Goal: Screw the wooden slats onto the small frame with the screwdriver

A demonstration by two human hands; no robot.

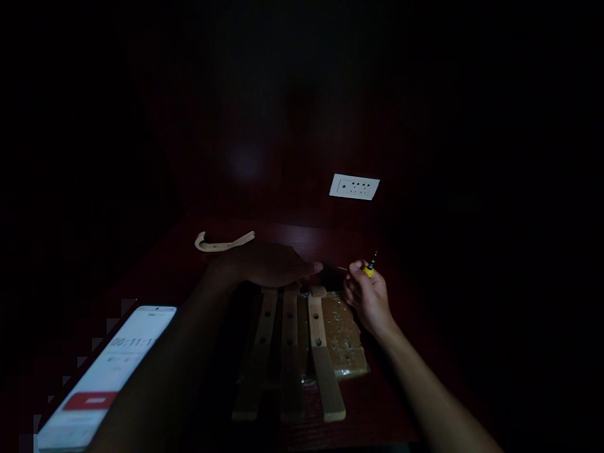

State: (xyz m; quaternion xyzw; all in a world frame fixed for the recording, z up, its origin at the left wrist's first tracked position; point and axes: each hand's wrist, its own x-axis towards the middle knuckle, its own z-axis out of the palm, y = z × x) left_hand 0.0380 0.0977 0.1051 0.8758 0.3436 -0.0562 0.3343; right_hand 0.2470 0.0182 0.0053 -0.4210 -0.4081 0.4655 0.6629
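Note:
My left hand (pixel 268 263) reaches across the far ends of the wooden hooks, its thumb stretched out to the right. Its other fingers are mostly lost in shadow, and contact with the hooks cannot be made out. In my right hand (pixel 370 299) is a small screwdriver (pixel 369 272) with a yellow and black handle; its thin metal shaft points left. Between the hands, a left wooden hook (pixel 264 327), a middle wooden hook (pixel 289 327) and a right wooden hook (pixel 318 324) lie side by side on a worn brown board (pixel 346 333). Dark holes or screw heads show in each.
Another curved wooden hook (pixel 219 246) lies at the back left of the dark red table (pixel 377 409). A phone (pixel 127 352) with a lit timer screen is beside my left forearm. The back wall carries a white socket plate (pixel 353 187). Deep shadow surrounds everything.

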